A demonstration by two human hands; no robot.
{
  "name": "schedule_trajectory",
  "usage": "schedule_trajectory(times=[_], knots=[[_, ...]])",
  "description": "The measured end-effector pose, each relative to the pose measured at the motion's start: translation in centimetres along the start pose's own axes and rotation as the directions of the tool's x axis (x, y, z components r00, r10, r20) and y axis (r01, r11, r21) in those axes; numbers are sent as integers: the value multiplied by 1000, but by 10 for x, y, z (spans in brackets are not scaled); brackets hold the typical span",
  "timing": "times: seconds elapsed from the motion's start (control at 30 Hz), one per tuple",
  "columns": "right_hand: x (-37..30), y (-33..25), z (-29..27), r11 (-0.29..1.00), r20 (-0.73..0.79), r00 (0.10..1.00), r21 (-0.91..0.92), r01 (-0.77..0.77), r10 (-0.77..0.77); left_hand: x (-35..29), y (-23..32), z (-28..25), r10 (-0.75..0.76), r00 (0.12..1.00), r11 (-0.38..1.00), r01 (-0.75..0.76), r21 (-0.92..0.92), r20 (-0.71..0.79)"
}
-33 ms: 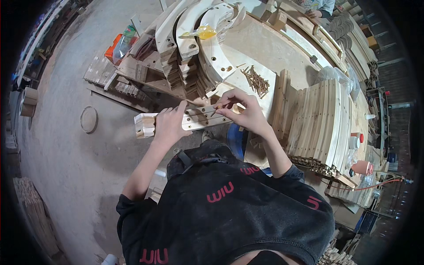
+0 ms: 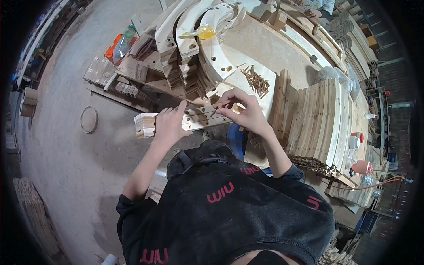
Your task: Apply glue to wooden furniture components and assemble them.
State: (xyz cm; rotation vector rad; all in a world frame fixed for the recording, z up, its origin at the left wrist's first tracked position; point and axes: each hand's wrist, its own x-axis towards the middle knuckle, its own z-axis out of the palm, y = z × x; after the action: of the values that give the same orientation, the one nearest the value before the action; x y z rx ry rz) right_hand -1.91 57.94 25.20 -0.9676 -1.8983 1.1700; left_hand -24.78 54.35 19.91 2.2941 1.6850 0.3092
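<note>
Light wooden strips (image 2: 199, 118) with rows of drilled holes, some lined in brass colour, lie side by side in front of me. My left hand (image 2: 170, 124) grips them near their left end, fingers over the far side and thumb along the near side. A pinch of my right hand (image 2: 240, 110) holds a small brass-coloured piece (image 2: 218, 106) with a thin dark tip, just over the strips. Its exact kind is too small to make out. Behind the right hand, a pile of long brass-coloured screws (image 2: 256, 82) rests on a pale board.
Stacked curved wooden parts (image 2: 216, 53) stand beyond my hands, a yellow plastic packet (image 2: 204, 32) on top. Upright wooden slats (image 2: 316, 119) fill the right side of the table. A co-worker's hand (image 2: 313, 13) shows at the far right. A ring (image 2: 89, 119) lies on the floor at left.
</note>
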Motion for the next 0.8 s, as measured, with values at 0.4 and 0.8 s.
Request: schedule_trajectory(times=[0.4, 0.8], knots=[[2, -2, 0, 998, -7, 1000, -65, -11, 11, -3, -5, 2, 20, 1000, 1000, -20, -14, -17], [4, 9, 11, 956, -58, 997, -292, 23, -41, -1, -10, 5, 26, 998, 998, -28, -53, -51]])
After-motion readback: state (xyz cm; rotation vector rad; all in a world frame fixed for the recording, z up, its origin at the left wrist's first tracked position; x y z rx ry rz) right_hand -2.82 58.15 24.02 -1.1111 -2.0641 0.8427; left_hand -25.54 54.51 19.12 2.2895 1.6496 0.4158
